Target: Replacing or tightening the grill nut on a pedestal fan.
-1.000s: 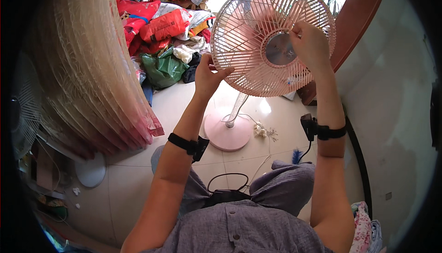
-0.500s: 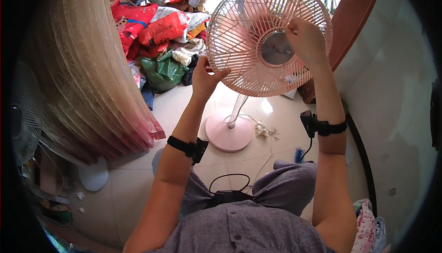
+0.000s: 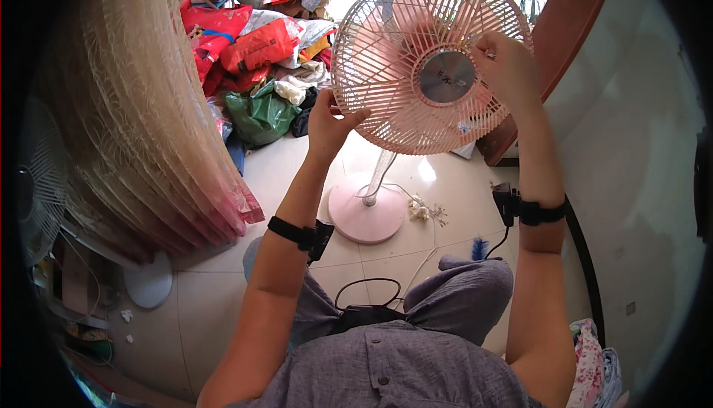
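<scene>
Above and left of the pink base (image 3: 366, 216), the upright left hand (image 3: 329, 133) pinches the fan head (image 3: 440, 79) over that base by its rim, while the right hand (image 3: 509, 73) curls inward above and right of it, whether its fingers (image 3: 487, 42) grip anything being impossible to tell.

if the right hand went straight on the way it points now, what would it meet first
The right hand would probably meet the round pink plastic-looking fan grille first, which lies just beyond it toward the upper left. They may already touch; this view leaves the depth unclear.
</scene>
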Available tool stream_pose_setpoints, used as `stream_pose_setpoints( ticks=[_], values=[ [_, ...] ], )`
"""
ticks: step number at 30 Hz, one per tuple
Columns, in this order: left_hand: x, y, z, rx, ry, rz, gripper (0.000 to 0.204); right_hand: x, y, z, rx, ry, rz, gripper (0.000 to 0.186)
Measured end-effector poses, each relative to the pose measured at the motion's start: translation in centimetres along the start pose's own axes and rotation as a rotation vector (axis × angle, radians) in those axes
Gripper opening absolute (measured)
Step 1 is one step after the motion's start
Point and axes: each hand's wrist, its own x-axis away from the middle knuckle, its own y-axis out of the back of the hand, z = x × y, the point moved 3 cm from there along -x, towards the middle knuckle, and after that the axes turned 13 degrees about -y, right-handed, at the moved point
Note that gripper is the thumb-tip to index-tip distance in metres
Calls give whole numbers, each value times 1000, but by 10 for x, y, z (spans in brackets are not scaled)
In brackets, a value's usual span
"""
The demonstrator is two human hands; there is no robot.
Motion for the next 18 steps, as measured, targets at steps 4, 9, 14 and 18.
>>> stream_pose_setpoints(
  ticks=[4,9,14,18],
  values=[
    [-1,0,2,-25,-25,16,52,-5,-17,4,-18,41,2,15],
    [-1,-2,-1,-41,-31,20,51,-6,-27,6,93,33,-25,15],
    [0,-1,-2,-5,-39,2,51,-12,-25,7,132,118,35,15],
    [-2,0,-5,-24,-45,8,52,-11,-17,7,142,98,76,16]
  ],
)
